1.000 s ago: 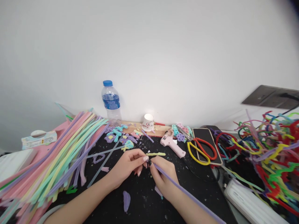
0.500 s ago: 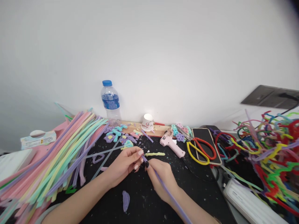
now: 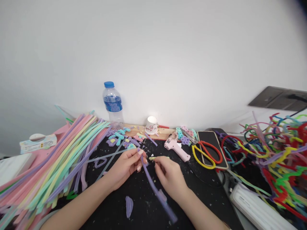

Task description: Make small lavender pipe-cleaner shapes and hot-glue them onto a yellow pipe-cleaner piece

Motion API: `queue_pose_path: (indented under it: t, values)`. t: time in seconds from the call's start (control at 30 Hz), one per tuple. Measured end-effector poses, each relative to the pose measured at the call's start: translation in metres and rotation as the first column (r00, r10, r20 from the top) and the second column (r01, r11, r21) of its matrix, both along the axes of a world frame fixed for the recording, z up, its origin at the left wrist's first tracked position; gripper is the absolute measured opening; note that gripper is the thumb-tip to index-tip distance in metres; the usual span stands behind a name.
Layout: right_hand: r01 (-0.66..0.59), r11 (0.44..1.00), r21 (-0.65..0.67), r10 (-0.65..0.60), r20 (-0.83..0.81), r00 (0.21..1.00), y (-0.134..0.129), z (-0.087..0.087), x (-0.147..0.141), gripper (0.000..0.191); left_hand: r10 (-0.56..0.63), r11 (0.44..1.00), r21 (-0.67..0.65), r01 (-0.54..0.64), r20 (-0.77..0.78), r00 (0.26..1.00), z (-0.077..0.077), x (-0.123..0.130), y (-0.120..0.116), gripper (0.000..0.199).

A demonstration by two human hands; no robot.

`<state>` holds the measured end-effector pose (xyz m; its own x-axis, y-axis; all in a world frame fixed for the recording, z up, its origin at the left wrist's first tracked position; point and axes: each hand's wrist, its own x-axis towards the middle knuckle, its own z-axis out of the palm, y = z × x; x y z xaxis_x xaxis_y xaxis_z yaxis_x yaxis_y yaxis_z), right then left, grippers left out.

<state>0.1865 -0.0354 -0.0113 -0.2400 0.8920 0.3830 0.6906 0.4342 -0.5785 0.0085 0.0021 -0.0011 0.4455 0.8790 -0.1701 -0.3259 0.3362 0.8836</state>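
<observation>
My left hand [image 3: 129, 163] is closed in a pinch on the upper end of a long purple pipe cleaner [image 3: 153, 187]. From the fingertips it hangs down to the right, its lower end blurred. My right hand [image 3: 170, 174] is to the right of it, fingers curled with the thumb a little apart and nothing seen between them. A short yellow twisted pipe cleaner [image 3: 152, 158] lies just beyond the right fingertips, partly covered by that hand. On the black tabletop lies a folded purple petal shape [image 3: 129, 207]. A smaller light purple piece [image 3: 163, 195] shows beside the hanging strip.
Pastel pipe cleaners [image 3: 69, 159] are heaped at left, tangled bright ones [image 3: 283, 159] at right. Beyond my hands are a water bottle [image 3: 112, 103], paper cup [image 3: 152, 125], finished pieces [image 3: 120, 137], and pink glue gun [image 3: 177, 149]. Scissors [image 3: 203, 156] overlap a phone [image 3: 212, 145].
My right hand has let go of the purple pipe cleaner and moved slightly right. The strip now swings free below my left hand, which has shifted a little left.
</observation>
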Motion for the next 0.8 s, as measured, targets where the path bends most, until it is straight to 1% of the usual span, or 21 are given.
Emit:
queue_pose_path:
  t: [0.07, 0.13, 0.17, 0.2, 0.27, 0.3, 0.33, 0.37, 0.4, 0.47, 0.53, 0.6, 0.7, 0.8]
  values:
    - [0.101, 0.993, 0.054, -0.103, 0.025, 0.994, 0.005, 0.003, 0.007, 0.018, -0.018, 0.999, -0.037, 0.018, -0.009, 1.000, 0.001, -0.001, 0.000, 0.020]
    - [0.196, 0.970, 0.141, -0.207, 0.067, 0.976, 0.010, 0.005, 0.015, 0.021, -0.068, 0.996, -0.067, 0.067, -0.015, 0.998, 0.001, -0.002, -0.001, 0.021]
    - [0.257, 0.951, 0.174, -0.278, 0.112, 0.954, 0.013, 0.006, 0.020, 0.025, -0.098, 0.992, -0.075, 0.096, -0.016, 0.995, 0.001, -0.003, -0.002, 0.021]
    - [0.336, 0.921, 0.195, -0.368, 0.162, 0.916, 0.015, 0.007, 0.024, 0.030, -0.126, 0.989, -0.081, 0.124, -0.017, 0.992, 0.001, -0.003, -0.002, 0.022]
    - [0.501, 0.847, 0.178, -0.532, 0.282, 0.798, 0.019, 0.006, 0.034, 0.040, -0.174, 0.981, -0.091, 0.171, -0.021, 0.985, 0.001, -0.004, -0.003, 0.023]
    - [0.564, 0.812, 0.151, -0.579, 0.332, 0.745, 0.021, 0.005, 0.038, 0.043, -0.190, 0.978, -0.096, 0.187, -0.025, 0.981, 0.001, -0.004, -0.004, 0.024]
    - [0.598, 0.792, 0.120, -0.594, 0.373, 0.713, 0.022, 0.003, 0.043, 0.044, -0.203, 0.975, -0.099, 0.199, -0.032, 0.979, 0.002, -0.004, -0.003, 0.025]
    - [0.614, 0.784, 0.090, -0.593, 0.400, 0.699, 0.024, 0.001, 0.047, 0.045, -0.214, 0.973, -0.101, 0.210, -0.041, 0.976, 0.002, -0.005, -0.003, 0.026]
    - [0.612, 0.789, 0.064, -0.578, 0.416, 0.702, 0.025, -0.001, 0.050, 0.045, -0.225, 0.970, -0.101, 0.219, -0.050, 0.973, 0.003, -0.005, -0.003, 0.026]
    - [0.578, 0.815, 0.033, -0.536, 0.421, 0.732, 0.028, -0.005, 0.055, 0.043, -0.244, 0.967, -0.092, 0.238, -0.064, 0.968, 0.004, -0.006, -0.002, 0.026]
    - [0.540, 0.842, 0.014, -0.502, 0.389, 0.772, 0.030, -0.008, 0.057, 0.040, -0.259, 0.963, -0.088, 0.253, -0.071, 0.963, 0.005, -0.006, -0.002, 0.026]
    - [0.505, 0.863, 0.018, -0.486, 0.304, 0.819, 0.032, -0.009, 0.058, 0.038, -0.270, 0.960, -0.092, 0.263, -0.077, 0.960, 0.005, -0.006, -0.002, 0.026]
    - [0.462, 0.886, 0.036, -0.463, 0.100, 0.881, 0.032, -0.005, 0.057, 0.032, -0.277, 0.958, -0.101, 0.268, -0.085, 0.957, 0.004, -0.006, -0.003, 0.025]
    - [0.447, 0.894, -0.036, -0.448, -0.058, 0.892, 0.029, 0.003, 0.056, 0.026, -0.282, 0.956, -0.104, 0.272, -0.093, 0.955, 0.002, -0.006, -0.003, 0.024]
